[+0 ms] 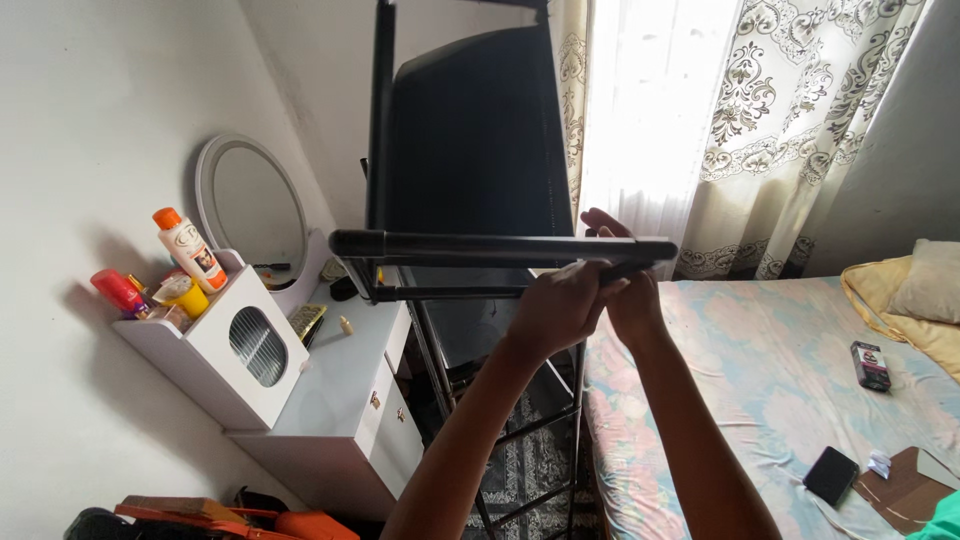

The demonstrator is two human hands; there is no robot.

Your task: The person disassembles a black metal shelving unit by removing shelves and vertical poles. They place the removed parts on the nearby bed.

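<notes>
head: black rack bar horizontal, left-right

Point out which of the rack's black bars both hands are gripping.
The thick horizontal top bar, nearest the camera. The left hand and right hand grip its right end; the thinner bar just below stays untouched there.

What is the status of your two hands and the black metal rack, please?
Left hand and right hand both gripping right end of black horizontal metal tube. Tube sits atop black metal rack frame. Nothing obstructing.

Your only view comes from your head, facing forward and slightly down, very near the black rack, between the white counter and the bed.
</notes>
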